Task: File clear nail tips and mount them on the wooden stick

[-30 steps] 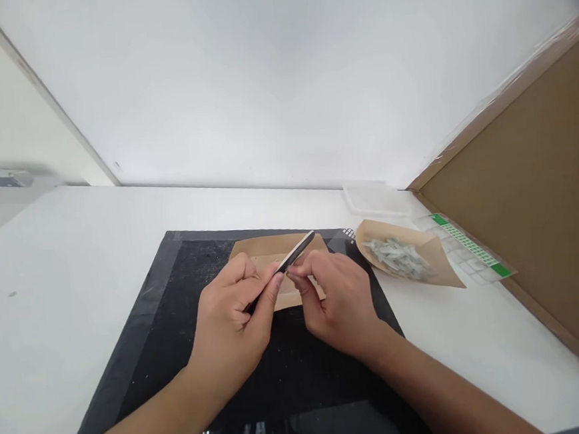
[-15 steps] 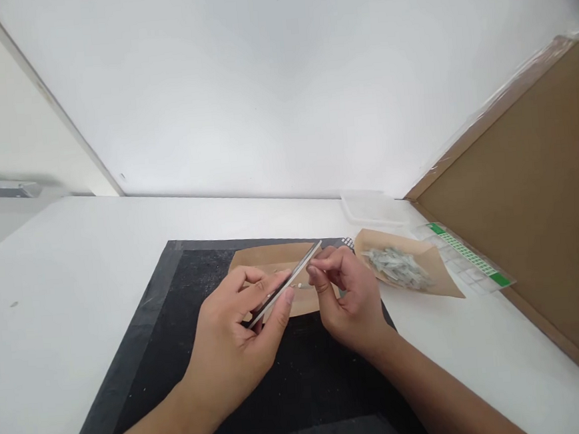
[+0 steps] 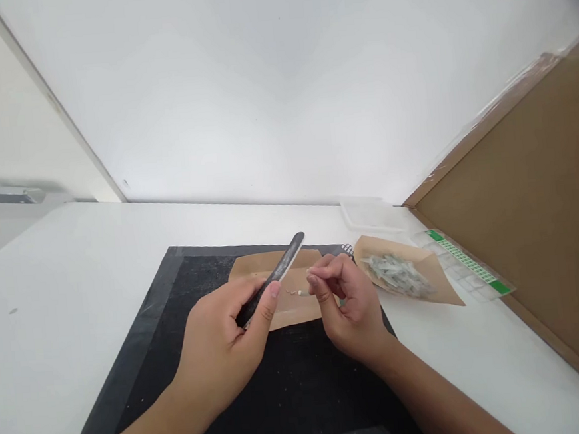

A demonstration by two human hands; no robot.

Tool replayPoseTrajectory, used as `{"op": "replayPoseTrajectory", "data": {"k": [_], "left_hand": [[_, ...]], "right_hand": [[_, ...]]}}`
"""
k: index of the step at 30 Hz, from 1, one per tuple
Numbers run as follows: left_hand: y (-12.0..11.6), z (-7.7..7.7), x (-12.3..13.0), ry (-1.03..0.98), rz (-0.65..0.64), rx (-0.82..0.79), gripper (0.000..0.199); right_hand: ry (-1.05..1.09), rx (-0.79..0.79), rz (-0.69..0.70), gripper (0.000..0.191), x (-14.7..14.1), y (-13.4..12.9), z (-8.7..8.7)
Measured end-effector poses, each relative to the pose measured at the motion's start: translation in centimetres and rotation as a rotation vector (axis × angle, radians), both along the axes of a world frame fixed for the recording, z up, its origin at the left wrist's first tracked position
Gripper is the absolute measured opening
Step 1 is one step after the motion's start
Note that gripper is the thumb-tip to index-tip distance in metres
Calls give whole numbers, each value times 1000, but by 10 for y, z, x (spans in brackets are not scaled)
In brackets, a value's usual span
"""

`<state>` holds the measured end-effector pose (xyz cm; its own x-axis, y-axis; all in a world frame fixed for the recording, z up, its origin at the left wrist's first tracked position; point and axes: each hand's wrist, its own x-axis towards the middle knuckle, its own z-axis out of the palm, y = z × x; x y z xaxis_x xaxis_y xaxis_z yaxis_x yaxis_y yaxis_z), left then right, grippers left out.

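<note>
In the head view, my left hand (image 3: 229, 335) is wrapped round a nail file (image 3: 279, 268), dark on its broad face with a pale edge and a rounded end. The file slants up to the right, its far part free of the fingers. To the right of it, my right hand (image 3: 349, 299) has thumb and forefinger pinched on a tiny pale piece (image 3: 310, 273), too small to name. File and piece stand apart. Below both lies a brown paper tray (image 3: 253, 265), partly covered by my hands, with a few tiny pale bits (image 3: 292, 292) in it.
A black mat (image 3: 184, 279) lies under the tray on a white table (image 3: 41, 317). On the right, a second brown paper tray (image 3: 448, 288) holds a heap of translucent pieces (image 3: 399, 274). Beyond are a clear plastic case (image 3: 474, 272) with a green strip, a clear lid (image 3: 372, 214) and a cardboard panel (image 3: 531, 225).
The nail file has moved down and left, away from my right hand, and turned to show more of its dark face. My right hand keeps its pinch in nearly the same place.
</note>
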<state>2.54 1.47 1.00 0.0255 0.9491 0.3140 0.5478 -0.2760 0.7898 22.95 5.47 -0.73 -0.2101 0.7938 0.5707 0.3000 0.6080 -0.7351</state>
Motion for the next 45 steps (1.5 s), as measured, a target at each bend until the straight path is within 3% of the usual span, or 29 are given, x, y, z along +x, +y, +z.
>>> {"op": "replayPoseTrajectory", "data": {"k": [8,16,19,23,27,30,34,38,42,45], "left_hand": [[3,-2,0,111,-47,113,15],[2,-8,4,96,-208,154,29],[2,-8,5,78,-221,124,38],[4,-7,4,54,-190,110,44],[3,-5,3,49,-177,93,45],[3,-6,4,83,-172,97,44],[5,-8,4,102,-176,134,42],[4,-10,4,128,-166,153,41],[0,-10,4,118,-178,163,37],[0,-9,4,127,-172,175,38]], "right_hand": [[-98,27,11,11,1,-1,-1],[-340,350,-241,15,-3,-2,1],[-419,414,-240,18,-6,-4,5],[-560,426,-161,23,-7,-4,8],[-521,446,-227,24,-7,-1,9],[-599,393,-129,25,-6,-1,10],[-582,361,-175,25,-5,-2,10],[-603,317,-96,21,-6,-3,8],[-506,341,-212,23,-6,-1,7],[-564,310,-83,22,-7,-2,8]]}}
